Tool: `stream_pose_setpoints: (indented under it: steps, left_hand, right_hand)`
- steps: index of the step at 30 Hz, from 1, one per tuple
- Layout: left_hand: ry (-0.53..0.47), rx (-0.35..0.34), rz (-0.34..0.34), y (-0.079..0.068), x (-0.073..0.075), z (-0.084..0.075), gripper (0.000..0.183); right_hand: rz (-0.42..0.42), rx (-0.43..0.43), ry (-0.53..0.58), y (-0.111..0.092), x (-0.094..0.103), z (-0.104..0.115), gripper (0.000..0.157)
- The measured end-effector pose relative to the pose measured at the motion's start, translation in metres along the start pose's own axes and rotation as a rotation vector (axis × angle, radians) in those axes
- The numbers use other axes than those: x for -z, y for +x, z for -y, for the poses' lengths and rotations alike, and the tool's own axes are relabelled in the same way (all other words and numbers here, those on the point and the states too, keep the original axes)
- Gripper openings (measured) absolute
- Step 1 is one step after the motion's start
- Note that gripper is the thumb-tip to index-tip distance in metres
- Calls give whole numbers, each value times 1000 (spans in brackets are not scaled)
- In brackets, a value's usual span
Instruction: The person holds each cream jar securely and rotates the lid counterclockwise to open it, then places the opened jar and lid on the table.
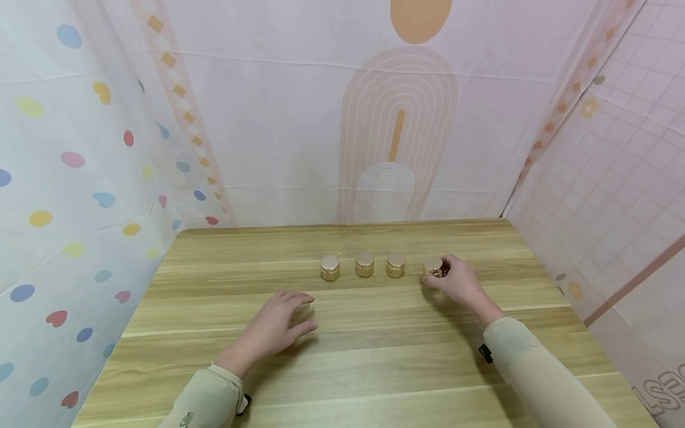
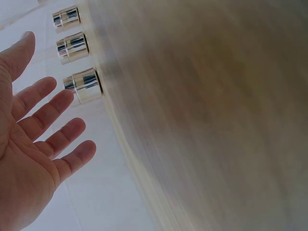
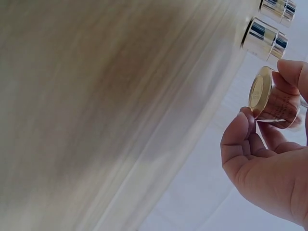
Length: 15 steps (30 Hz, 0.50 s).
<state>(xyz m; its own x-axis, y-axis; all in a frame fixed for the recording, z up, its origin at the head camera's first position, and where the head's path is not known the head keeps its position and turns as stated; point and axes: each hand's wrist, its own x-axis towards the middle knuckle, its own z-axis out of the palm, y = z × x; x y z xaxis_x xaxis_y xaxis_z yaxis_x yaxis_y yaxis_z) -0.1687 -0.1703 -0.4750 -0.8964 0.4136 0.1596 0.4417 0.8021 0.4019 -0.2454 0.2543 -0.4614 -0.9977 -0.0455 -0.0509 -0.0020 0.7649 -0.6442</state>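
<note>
Toward the back of the table, three small gold lidded jars stand upright in a row: a left jar [image 1: 330, 268], a middle jar [image 1: 365, 265] and a third jar [image 1: 395, 266]. At the row's right end my right hand [image 1: 459, 282] pinches a fourth gold jar [image 1: 432, 267] between thumb and fingers. The right wrist view shows this held jar [image 3: 276, 98] tilted, its base off the table. My left hand [image 1: 275, 324] hovers in front and left of the row, fingers spread and holding nothing. In the left wrist view its palm [image 2: 24, 178] shows.
The wood-grain table [image 1: 342, 374] reaches back to a patterned cloth backdrop [image 1: 278, 131]. Patterned cloth also hangs at the left [image 1: 69, 238] and right [image 1: 615, 196] sides. A dark wrist strap piece [image 1: 485, 353] sits at the right cuff.
</note>
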Motion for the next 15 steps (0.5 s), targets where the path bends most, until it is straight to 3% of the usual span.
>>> stream_pose_setpoints:
  steps: [7, 15]
  left_hand:
    - [-7, -3, -5, -1, 0, 0, 51]
    - [-12, -1, -1, -2, 0, 0, 52]
  right_hand:
    - [-27, 21, 13, -3, 1, 2, 54]
    - [-31, 47, 34, -6, 0, 5, 49]
